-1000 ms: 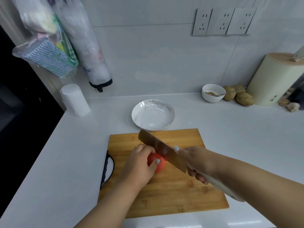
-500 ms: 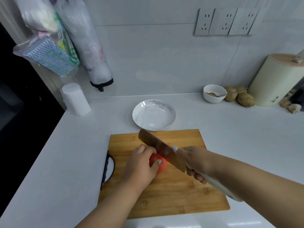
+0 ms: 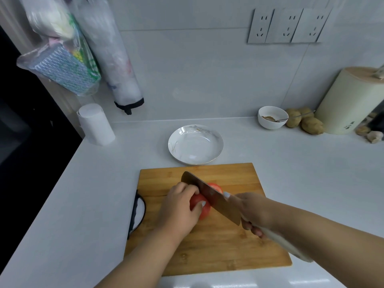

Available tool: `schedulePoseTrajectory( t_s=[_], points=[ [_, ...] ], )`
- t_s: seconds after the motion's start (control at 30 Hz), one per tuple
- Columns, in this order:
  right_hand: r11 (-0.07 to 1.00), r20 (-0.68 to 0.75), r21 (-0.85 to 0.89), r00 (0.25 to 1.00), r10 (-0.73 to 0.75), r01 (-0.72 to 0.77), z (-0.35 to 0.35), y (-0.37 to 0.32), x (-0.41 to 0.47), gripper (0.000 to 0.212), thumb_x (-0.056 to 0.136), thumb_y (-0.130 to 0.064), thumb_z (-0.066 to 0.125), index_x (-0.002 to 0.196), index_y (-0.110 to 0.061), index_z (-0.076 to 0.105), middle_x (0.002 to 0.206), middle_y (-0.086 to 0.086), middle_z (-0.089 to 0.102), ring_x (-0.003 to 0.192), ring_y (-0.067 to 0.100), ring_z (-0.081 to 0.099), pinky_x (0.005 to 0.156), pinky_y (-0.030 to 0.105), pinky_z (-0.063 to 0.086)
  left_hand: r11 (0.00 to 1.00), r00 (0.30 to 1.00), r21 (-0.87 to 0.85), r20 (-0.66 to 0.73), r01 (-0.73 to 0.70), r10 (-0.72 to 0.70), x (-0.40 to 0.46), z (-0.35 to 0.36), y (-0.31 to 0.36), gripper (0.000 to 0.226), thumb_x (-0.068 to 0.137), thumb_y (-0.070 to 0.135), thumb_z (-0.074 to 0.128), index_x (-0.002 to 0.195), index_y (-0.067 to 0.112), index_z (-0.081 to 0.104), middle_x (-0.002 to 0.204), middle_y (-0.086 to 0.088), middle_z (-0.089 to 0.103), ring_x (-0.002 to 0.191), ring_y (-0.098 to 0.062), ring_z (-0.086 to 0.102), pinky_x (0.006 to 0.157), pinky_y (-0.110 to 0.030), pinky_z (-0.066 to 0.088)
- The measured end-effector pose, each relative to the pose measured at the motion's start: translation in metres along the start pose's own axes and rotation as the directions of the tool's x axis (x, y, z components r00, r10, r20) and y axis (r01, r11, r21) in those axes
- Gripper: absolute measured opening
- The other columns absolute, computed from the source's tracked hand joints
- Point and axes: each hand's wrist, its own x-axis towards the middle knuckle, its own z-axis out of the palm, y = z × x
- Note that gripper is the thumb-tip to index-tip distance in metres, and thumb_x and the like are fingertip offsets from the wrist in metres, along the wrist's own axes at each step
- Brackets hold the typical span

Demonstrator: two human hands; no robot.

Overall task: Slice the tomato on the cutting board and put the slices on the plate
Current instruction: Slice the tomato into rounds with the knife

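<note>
Fingers of the left hand [image 3: 178, 210] gripping the round red tomato [image 3: 201, 206] mid-frame are needing to be staying curled back while the right hand [image 3: 252, 210], clenching the broad steel cleaver [image 3: 212, 196], is slicing.

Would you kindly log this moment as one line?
left hand: holds tomato | right hand: grips knife, cutting | plate: no slices

Even, cool, dim-ish light; soft shadows. Glare streaks on surface [image 3: 270, 179] at 6 o'clock. Strong wide-angle bending at edges, 9 o'clock side black, slight softness overall.
</note>
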Motion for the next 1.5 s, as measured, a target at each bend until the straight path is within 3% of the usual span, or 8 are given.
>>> schedulePoseTrajectory(
  t_s=[0.43, 0.6, 0.73, 0.93, 1.17, 1.23, 1.37, 1.5],
  points=[
    [0.997, -0.025, -0.015, 0.997, -0.074, 0.073, 0.021, -0.011, 0.037, 0.065, 0.096, -0.063, 0.025, 0.113, -0.008, 0.054, 0.064, 0.010, 0.050, 0.042, 0.019, 0.043, 0.043, 0.023, 0.040, 0.999, 1.000, 0.029, 0.005, 0.020, -0.021, -0.002, 0.000, 0.002, 0.024, 0.084, 0.039, 0.062, 0.106, 0.033, 0.054, 0.106, 0.017, 0.044, 0.100, -0.005, 0.041, 0.080, -0.019, 0.044],
    [0.999, 0.016, 0.017, 0.999, -0.035, 0.035, 0.019, -0.008, 0.039, 0.067, 0.093, -0.068, 0.025, 0.118, -0.013, 0.053, 0.063, 0.007, 0.051, 0.045, 0.018, 0.044, 0.046, 0.023, 0.041, 0.999, 1.000, 0.032, 0.010, 0.028, -0.028, -0.002, 0.001, 0.002, 0.026, 0.084, 0.039, 0.062, 0.108, 0.034, 0.053, 0.108, 0.017, 0.044, 0.102, -0.005, 0.041, 0.080, -0.018, 0.043],
    [0.999, 0.045, 0.035, 0.998, 0.033, -0.035, 0.017, -0.007, 0.039, 0.081, 0.087, -0.076, 0.026, 0.109, -0.006, 0.061, 0.053, 0.005, 0.050, 0.042, 0.017, 0.044, 0.048, 0.023, 0.041, 0.999, 0.999, 0.028, 0.018, 0.041, -0.041, -0.003, 0.001, 0.001, 0.026, 0.084, 0.039, 0.062, 0.108, 0.035, 0.053, 0.109, 0.017, 0.044, 0.103, -0.005, 0.041, 0.080, -0.019, 0.044],
    [0.991, 0.042, 0.117, 0.997, -0.064, 0.059, 0.018, -0.001, 0.041, 0.055, 0.093, -0.068, 0.028, 0.134, -0.034, 0.041, 0.060, 0.004, 0.049, 0.041, 0.013, 0.042, 0.044, 0.021, 0.039, 0.998, 0.999, 0.021, -0.002, 0.052, -0.052, -0.004, 0.001, 0.001, 0.025, 0.083, 0.039, 0.063, 0.106, 0.035, 0.054, 0.107, 0.017, 0.045, 0.101, -0.005, 0.042, 0.078, -0.020, 0.044],
    [0.993, 0.072, 0.109, 0.997, 0.028, -0.035, 0.019, -0.005, 0.036, 0.068, 0.087, -0.075, 0.028, 0.123, -0.021, 0.049, 0.055, 0.002, 0.051, 0.040, 0.013, 0.044, 0.047, 0.021, 0.040, 0.999, 0.999, 0.017, 0.000, 0.048, -0.048, -0.006, 0.000, 0.002, 0.024, 0.085, 0.039, 0.062, 0.106, 0.034, 0.053, 0.107, 0.017, 0.044, 0.101, -0.004, 0.041, 0.076, -0.016, 0.040],
    [0.993, 0.079, 0.111, 0.996, 0.033, -0.042, 0.020, -0.004, 0.038, 0.073, 0.085, -0.078, 0.029, 0.129, -0.023, 0.047, 0.056, 0.002, 0.052, 0.041, 0.013, 0.045, 0.047, 0.022, 0.040, 0.999, 0.999, 0.018, 0.002, 0.044, -0.044, -0.007, 0.000, 0.001, 0.025, 0.085, 0.039, 0.061, 0.108, 0.033, 0.054, 0.108, 0.017, 0.045, 0.101, -0.004, 0.042, 0.077, -0.017, 0.041],
    [0.990, 0.029, 0.140, 0.999, -0.037, 0.032, 0.018, -0.003, 0.036, 0.060, 0.092, -0.068, 0.028, 0.135, -0.028, 0.043, 0.059, 0.004, 0.051, 0.041, 0.013, 0.044, 0.043, 0.021, 0.040, 0.999, 0.999, -0.002, 0.011, 0.050, -0.050, -0.008, -0.002, 0.000, 0.025, 0.084, 0.036, 0.062, 0.108, 0.033, 0.054, 0.109, 0.016, 0.046, 0.102, -0.005, 0.043, 0.081, -0.022, 0.046],
    [0.987, -0.022, 0.146, 0.997, -0.071, 0.073, 0.011, -0.009, 0.023, 0.056, 0.096, -0.063, 0.027, 0.121, -0.021, 0.054, 0.059, 0.004, 0.050, 0.039, 0.014, 0.042, 0.043, 0.020, 0.039, 0.998, 0.998, -0.017, 0.011, 0.067, -0.067, -0.008, -0.003, 0.001, 0.024, 0.084, 0.035, 0.063, 0.105, 0.033, 0.054, 0.107, 0.017, 0.046, 0.102, -0.006, 0.044, 0.081, -0.023, 0.046]
  ],
)
